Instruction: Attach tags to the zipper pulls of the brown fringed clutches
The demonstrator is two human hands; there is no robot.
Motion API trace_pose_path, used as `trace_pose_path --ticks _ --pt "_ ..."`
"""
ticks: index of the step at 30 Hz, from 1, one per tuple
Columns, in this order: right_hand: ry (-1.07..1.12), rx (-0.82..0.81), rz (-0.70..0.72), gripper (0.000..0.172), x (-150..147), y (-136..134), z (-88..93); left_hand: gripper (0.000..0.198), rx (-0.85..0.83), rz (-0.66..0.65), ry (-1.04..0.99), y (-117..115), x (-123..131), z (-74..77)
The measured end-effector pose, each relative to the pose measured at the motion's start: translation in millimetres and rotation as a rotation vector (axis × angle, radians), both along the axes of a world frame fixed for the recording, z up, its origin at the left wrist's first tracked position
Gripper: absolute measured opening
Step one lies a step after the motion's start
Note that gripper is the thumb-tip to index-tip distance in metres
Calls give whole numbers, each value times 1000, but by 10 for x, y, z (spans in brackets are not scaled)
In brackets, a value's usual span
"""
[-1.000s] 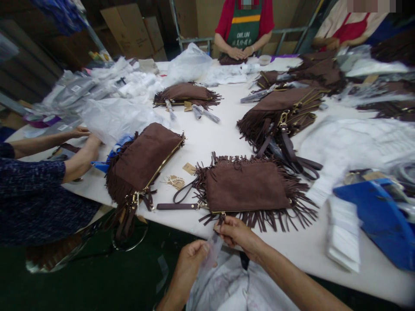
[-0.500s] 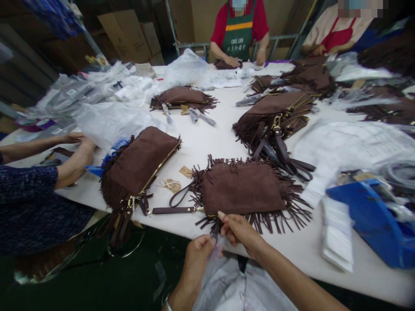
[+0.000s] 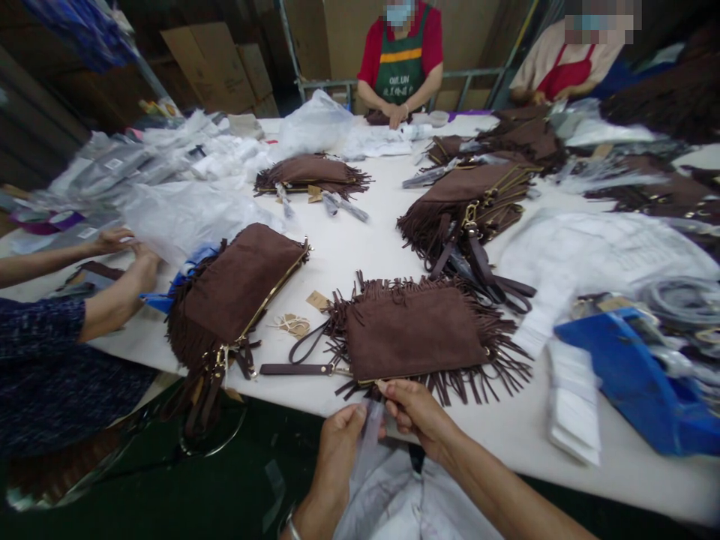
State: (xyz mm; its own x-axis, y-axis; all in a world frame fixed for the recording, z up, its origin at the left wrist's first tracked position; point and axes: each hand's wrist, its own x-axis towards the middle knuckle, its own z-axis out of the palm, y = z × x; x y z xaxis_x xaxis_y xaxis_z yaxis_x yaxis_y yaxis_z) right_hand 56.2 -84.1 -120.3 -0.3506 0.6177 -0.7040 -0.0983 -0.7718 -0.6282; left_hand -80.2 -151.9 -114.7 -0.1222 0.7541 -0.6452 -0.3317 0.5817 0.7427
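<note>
A dark brown fringed clutch bag (image 3: 416, 330) lies flat at the table's front edge, its zipper side towards me. My left hand (image 3: 340, 442) pinches a narrow clear plastic sleeve (image 3: 369, 439) just below that edge. Close beside it, my right hand (image 3: 417, 411) has its fingers closed at the zipper, by the upper end of the sleeve. What exactly the right fingertips grip is hidden; it may be the zipper's dark pull. A brown wrist strap (image 3: 295, 369) with a metal clasp sticks out to the left of the bag.
Another fringed bag (image 3: 236, 285) lies to the left, near a co-worker's arm (image 3: 115, 300). Paper tags (image 3: 295, 324) with string lie between the bags. At right are a blue bin (image 3: 624, 367) and a folded white stack (image 3: 571, 405). Across the table stands a person in a green apron (image 3: 400, 79).
My view has shifted slightly. More of the clear sleeve shows between my hands, reaching up towards my right fingers. The person across has brought both hands together.
</note>
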Motion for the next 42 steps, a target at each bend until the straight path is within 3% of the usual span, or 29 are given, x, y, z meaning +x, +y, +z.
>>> trace_pose_path --ticks 5,13,18,25,36,42 --pt "-14 39 -20 34 -5 -23 -71 51 52 -9 22 36 38 71" --pt "-64 158 8 40 -21 -34 -187 47 114 21 214 90 65 -203" --pt "-138 330 60 48 39 -81 -194 48 89 33 303 161 120 -204" --pt "-259 315 69 43 89 -243 -222 43 93 16 244 189 139 -192" --pt "-268 347 70 28 77 -118 -372 29 114 72 167 253 230 -181" --pt "-281 396 85 33 91 -64 -339 36 -50 97 59 283 213 -108"
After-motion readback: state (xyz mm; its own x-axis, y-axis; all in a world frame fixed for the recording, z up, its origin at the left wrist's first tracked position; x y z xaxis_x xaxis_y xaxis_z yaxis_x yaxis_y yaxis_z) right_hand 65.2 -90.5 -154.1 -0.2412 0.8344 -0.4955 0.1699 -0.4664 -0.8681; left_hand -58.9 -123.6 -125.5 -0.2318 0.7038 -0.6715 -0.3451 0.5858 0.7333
